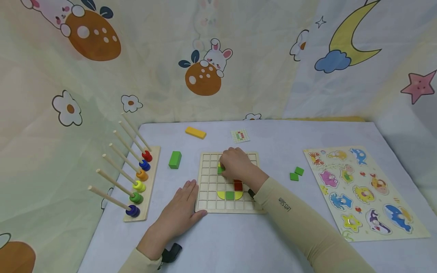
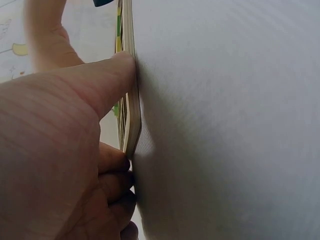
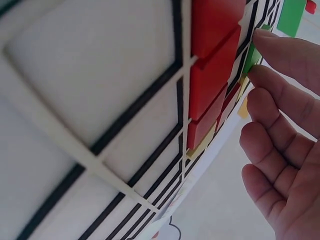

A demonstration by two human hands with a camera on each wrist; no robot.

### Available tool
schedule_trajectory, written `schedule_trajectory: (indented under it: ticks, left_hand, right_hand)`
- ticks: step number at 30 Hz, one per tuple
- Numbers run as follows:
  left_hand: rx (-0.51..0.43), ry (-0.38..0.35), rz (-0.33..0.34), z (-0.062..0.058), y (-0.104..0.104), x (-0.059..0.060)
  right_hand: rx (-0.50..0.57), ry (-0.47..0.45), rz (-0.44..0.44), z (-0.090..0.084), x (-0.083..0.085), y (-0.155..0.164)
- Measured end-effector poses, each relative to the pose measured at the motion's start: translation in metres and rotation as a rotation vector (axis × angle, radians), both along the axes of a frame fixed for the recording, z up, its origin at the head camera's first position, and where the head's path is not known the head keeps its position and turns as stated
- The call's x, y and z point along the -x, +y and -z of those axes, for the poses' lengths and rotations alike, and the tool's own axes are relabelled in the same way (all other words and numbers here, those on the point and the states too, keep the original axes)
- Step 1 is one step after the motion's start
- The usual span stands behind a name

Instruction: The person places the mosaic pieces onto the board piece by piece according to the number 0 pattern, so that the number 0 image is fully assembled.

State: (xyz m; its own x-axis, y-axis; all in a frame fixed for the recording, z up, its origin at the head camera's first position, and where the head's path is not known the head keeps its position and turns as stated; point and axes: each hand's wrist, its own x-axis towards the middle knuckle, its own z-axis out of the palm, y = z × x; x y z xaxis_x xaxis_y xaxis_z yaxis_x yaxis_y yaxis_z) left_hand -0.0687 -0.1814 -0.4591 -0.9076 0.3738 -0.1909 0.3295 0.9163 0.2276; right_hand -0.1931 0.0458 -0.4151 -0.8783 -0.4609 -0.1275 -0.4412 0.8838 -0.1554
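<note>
A wooden grid board (image 1: 208, 189) lies on the table. Yellow rounded tiles, a green tile (image 1: 230, 195) and a red tile (image 1: 238, 185) sit in its cells. My right hand (image 1: 239, 165) is over the upper middle of the board. Its thumb and index finger pinch a small green tile (image 3: 252, 57) at the grid, beside several red tiles (image 3: 215, 75). Part of the pattern is hidden under this hand. My left hand (image 1: 181, 204) lies flat with straight fingers along the board's left edge, its thumb touching the lower left corner; the left wrist view shows the thumb (image 2: 112, 75) against the rim.
A peg stand (image 1: 151, 182) with coloured rings stands at left. Near it are a green block (image 1: 175, 160) and a yellow block (image 1: 195, 132). A small pattern card (image 1: 240, 136) lies behind the board. Two green tiles (image 1: 294, 176) and an animal puzzle board (image 1: 367, 212) are at right.
</note>
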Motion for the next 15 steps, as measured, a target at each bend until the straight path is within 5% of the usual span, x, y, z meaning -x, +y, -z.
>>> schedule_trajectory:
  ticks: [15]
  left_hand:
    - [-0.004,-0.006,-0.008,0.0010,0.0006,-0.0003]
  right_hand:
    - [0.015,-0.010,-0.010,0.0012,0.0018,0.0028]
